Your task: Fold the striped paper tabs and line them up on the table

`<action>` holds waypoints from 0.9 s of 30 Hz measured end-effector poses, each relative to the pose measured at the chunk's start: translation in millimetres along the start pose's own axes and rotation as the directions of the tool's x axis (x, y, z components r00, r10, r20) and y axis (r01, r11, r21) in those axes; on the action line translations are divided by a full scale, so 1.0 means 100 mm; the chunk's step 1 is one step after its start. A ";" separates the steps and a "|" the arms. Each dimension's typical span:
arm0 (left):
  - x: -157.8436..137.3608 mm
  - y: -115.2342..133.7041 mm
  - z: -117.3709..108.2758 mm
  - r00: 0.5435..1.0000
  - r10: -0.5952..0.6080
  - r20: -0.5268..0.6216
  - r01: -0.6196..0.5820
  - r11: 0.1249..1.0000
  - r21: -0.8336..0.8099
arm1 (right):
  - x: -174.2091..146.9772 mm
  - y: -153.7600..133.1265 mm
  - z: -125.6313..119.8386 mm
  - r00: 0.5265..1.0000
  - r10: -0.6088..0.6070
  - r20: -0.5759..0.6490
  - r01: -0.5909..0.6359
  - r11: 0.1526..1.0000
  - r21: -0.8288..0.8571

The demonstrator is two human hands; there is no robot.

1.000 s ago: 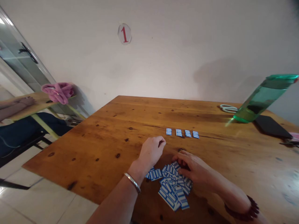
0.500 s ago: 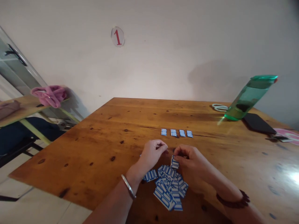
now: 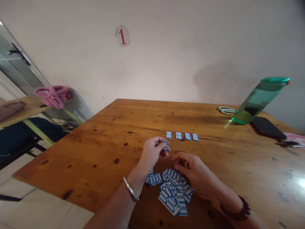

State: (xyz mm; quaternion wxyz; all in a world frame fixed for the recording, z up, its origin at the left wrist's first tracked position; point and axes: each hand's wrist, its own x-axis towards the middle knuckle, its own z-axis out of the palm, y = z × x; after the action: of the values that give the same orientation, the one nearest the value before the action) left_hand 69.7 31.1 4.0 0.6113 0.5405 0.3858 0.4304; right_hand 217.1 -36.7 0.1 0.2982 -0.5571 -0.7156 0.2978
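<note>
My left hand (image 3: 152,151) pinches a small blue-and-white card (image 3: 166,145) between thumb and fingers, held above the wooden table. To its right, my right hand (image 3: 190,167) has its fingers curled together, and no card shows in them. Just below the right hand lies a loose, overlapping pile of similar cards (image 3: 171,194). A few more cards (image 3: 154,179) lie at the pile's left, partly covered by my left wrist. Beyond both hands, several cards form a spaced row, from the leftmost card (image 3: 168,135) to the rightmost card (image 3: 195,137).
A green bottle (image 3: 259,100) stands at the right rear beside a black flat object (image 3: 268,127) and a white cable (image 3: 227,110). A pink cloth (image 3: 53,96) hangs at the edge of another table on the left, where a person's arm (image 3: 11,109) rests.
The card that was in my right hand is now in my left hand, which has risen slightly toward the row. My right fingers have closed near the pile.
</note>
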 end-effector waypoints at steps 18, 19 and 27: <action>-0.02 -0.02 0.01 0.997 -0.004 -0.072 0.003 1.000 -0.010 | -0.01 0.09 0.03 0.961 -0.099 0.259 0.167 0.952 -0.256; -0.01 -0.02 0.01 0.997 -0.005 -0.072 0.005 1.000 -0.006 | -0.01 0.09 0.03 0.960 -0.102 0.261 0.170 0.951 -0.256; -0.02 0.00 0.02 0.998 -0.018 -0.066 0.019 1.000 0.019 | -0.01 0.09 0.02 0.954 -0.100 0.283 0.175 0.952 -0.253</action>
State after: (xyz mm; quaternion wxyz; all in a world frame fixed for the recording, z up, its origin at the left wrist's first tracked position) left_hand 71.2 28.8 4.1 0.5968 0.5285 0.4149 0.4386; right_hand 221.9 -36.1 -8.3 0.1391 -0.4962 -0.8208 0.2463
